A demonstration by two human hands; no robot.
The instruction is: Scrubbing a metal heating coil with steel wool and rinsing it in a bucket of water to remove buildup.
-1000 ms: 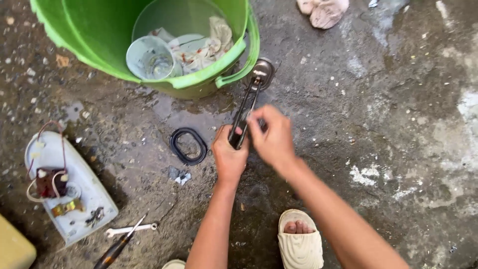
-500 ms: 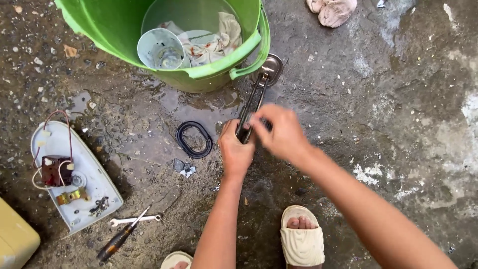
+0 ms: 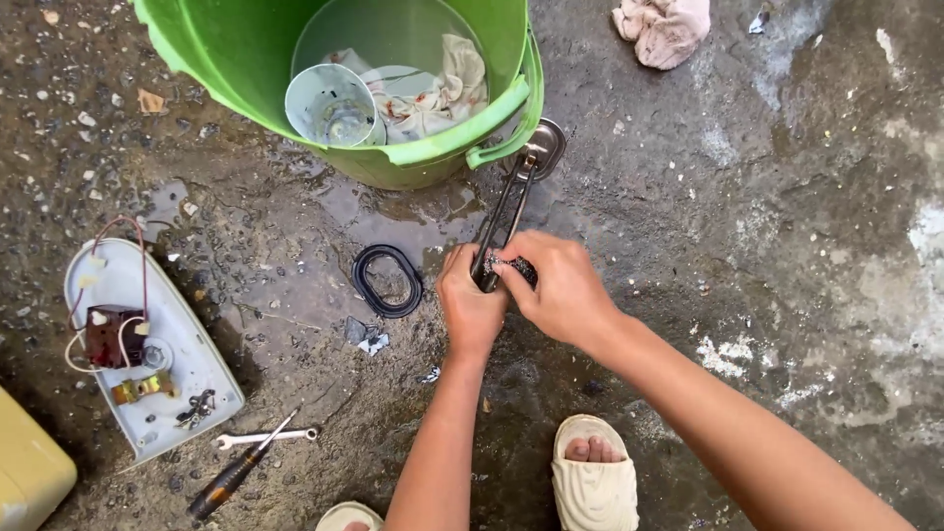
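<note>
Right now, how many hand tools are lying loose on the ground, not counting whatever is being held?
2. A small spanner and a dark-handled screwdriver lie crossed at lower left, beside the opened white casing. More could be hidden inside the green bucket.

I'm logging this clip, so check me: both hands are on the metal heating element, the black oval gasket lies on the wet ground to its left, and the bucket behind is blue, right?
Not quite: the head view shows the bucket is green, not blue. The rest holds: the left hand and right hand are both on the metal heating element, and the black oval gasket lies on the wet ground to its left.
</note>
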